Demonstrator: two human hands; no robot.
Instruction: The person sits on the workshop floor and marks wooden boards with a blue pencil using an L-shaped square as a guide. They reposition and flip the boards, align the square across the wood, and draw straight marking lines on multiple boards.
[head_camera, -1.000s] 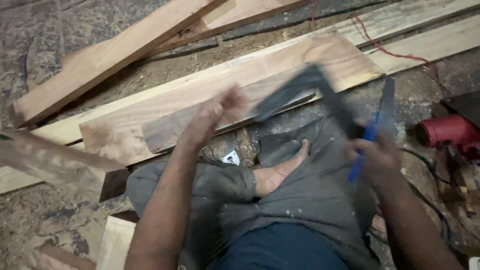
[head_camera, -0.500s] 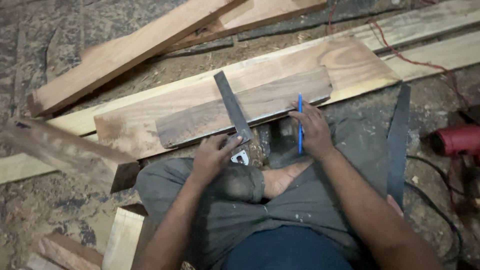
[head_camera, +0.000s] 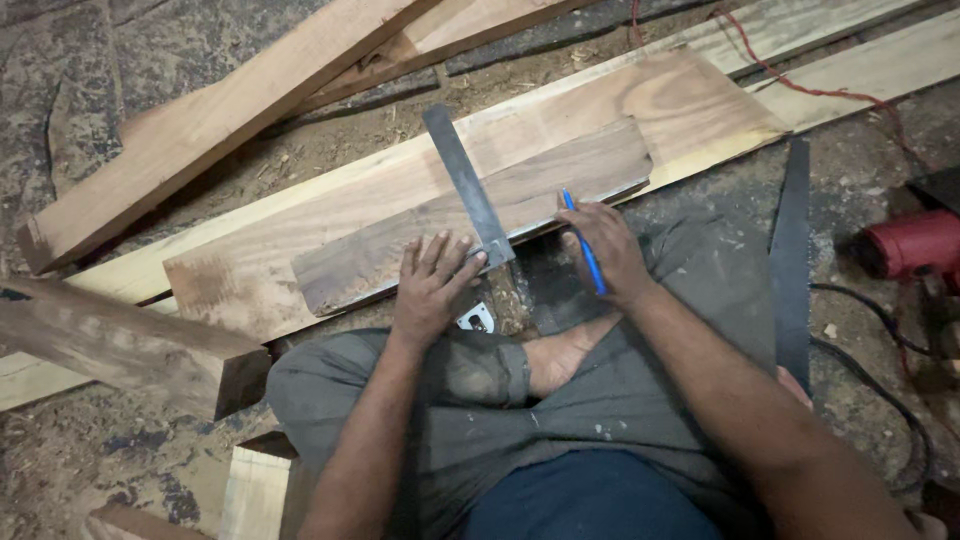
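Left hand: my left hand (head_camera: 432, 288) lies flat, fingers spread, pressing the square (head_camera: 468, 190) down; its grip clasps nothing.
Right hand: my right hand (head_camera: 605, 250), at 3 o'clock of the left, pinches a blue pencil (head_camera: 583, 243), tip near the slab's near edge.
Slab: the dark slab (head_camera: 470, 215) lies on a wider plank (head_camera: 640, 105), just beyond my knees, running from 8 to 2 o'clock.
Square: its steel blade crosses the slab toward 12 o'clock; the stock hooks the near edge.
Handling: I judge the slab stiff, fairly heavy, rough-edged; best taken at its two ends. The blade looks thin and slick, so it may slide unless pinned.
Edges: the slab's right end is ragged; the plank's near edge overhangs the floor.
Room: a saw (head_camera: 792, 260) lies at 3 o'clock, a red tool (head_camera: 910, 245) beyond it, beams (head_camera: 210, 120) at 11 o'clock; sawdust floor between is open.
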